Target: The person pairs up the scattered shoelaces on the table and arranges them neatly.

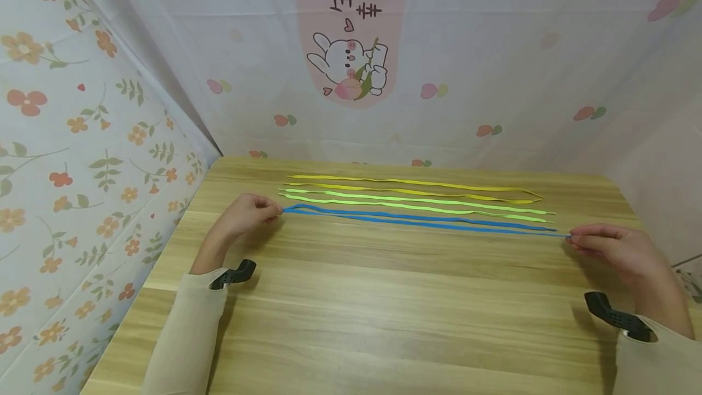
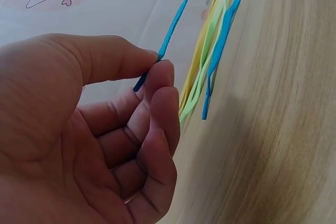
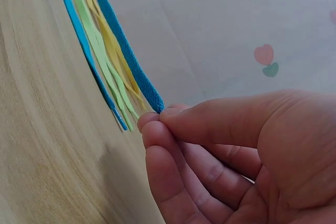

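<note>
A flat blue shoelace (image 1: 493, 230) is stretched lengthwise between my two hands. At its left end my left hand (image 1: 244, 215) pinches it between thumb and index finger, and the dark tip pokes out below the pinch in the left wrist view. My right hand (image 1: 625, 249) pinches the other end the same way, hiding that tip. A second blue shoelace (image 2: 223, 35) lies on the wooden table with its ends free, close beside the held one. Behind it run light green shoelaces (image 1: 411, 197), then yellow shoelaces (image 1: 395, 181), roughly parallel.
The wooden table (image 1: 384, 309) extends toward me under both forearms. At its back edge hangs a white curtain (image 1: 219, 29) with a rabbit print, and a floral cloth (image 1: 82, 169) hangs on the left. Black mounts (image 1: 241, 271) sit at both wrists.
</note>
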The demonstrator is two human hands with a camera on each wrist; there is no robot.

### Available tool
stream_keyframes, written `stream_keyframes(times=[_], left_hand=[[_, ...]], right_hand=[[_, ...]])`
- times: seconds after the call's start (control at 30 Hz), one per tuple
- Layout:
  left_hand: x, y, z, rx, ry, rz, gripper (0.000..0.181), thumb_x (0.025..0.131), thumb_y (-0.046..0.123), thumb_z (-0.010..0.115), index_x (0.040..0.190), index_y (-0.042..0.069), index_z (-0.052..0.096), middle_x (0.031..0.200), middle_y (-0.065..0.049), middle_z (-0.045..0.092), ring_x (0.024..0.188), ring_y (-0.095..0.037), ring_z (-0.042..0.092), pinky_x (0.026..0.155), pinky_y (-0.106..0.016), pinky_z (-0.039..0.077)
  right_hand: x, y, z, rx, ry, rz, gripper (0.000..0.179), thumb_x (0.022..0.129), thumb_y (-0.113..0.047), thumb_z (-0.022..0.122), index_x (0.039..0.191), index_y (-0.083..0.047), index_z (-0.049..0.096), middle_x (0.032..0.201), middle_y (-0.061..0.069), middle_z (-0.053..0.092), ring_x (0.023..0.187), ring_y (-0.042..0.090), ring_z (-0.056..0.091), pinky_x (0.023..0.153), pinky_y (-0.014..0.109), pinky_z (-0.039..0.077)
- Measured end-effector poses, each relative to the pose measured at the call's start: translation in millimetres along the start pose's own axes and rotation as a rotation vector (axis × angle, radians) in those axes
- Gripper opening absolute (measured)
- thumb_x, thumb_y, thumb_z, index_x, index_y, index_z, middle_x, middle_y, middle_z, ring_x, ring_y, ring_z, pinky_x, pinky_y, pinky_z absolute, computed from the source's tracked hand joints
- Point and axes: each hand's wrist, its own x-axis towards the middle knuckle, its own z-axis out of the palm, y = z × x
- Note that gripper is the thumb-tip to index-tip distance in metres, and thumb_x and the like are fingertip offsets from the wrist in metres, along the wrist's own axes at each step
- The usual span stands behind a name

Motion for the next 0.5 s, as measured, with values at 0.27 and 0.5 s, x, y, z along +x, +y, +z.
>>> stream_keyframes(times=[0.27, 0.5], left_hand=[[5.0, -5.8, 3.7, 0.037, 0.03, -0.007, 0.029, 0.11, 0.019, 0.066, 0.09, 0.0, 0.075, 0.08, -0.002, 0.061, 0.079, -0.021, 0.049, 0.075, -0.037, 0.041], [6.5, -6.5, 6.5, 0.075, 0.055, -0.034, 0.029, 0.109, 0.021, 0.067, 0.092, 0.002, 0.078, 0.082, -0.001, 0.061, 0.081, -0.022, 0.051, 0.076, -0.038, 0.042]], right_hand=[[5.6, 4.5, 2.5, -0.093, 0.018, 0.006, 0.036, 0.108, 0.008, 0.062, 0.092, -0.016, 0.084, 0.089, -0.012, 0.08, 0.082, 0.0, 0.076, 0.073, 0.016, 0.058], [5.4, 5.0, 5.0, -0.206, 0.046, 0.032, 0.034, 0.109, 0.0, 0.064, 0.091, -0.021, 0.084, 0.088, -0.018, 0.078, 0.08, -0.003, 0.073, 0.072, 0.015, 0.056]])
